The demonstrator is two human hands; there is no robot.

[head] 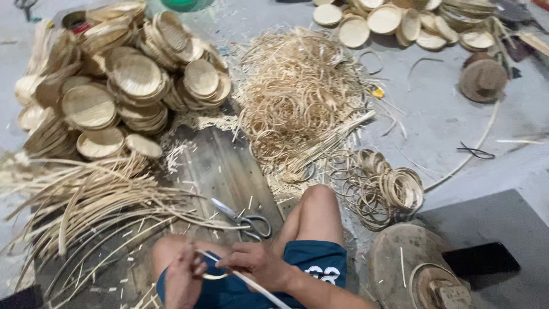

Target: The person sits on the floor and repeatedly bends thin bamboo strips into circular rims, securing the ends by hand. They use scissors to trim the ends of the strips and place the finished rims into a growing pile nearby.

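I sit on the floor with my knees bent. My left hand point(184, 269) and my right hand point(258, 264) both grip a thin pale bamboo strip point(251, 282) over my lap; the strip runs from the left hand down to the right past my forearm. A small bamboo ring point(214, 276) hangs below the hands, partly hidden by them. A pair of metal scissors point(245, 219) lies on the dark wooden board point(223, 166) just beyond my hands.
Stacks of small round woven trays point(137, 80) sit at the far left and more point(394, 20) at the top right. A heap of bamboo rings point(297, 97), stacked rings point(394, 191), long strips point(86, 200), a round wooden block point(409, 260) and a black phone point(481, 258) surround me.
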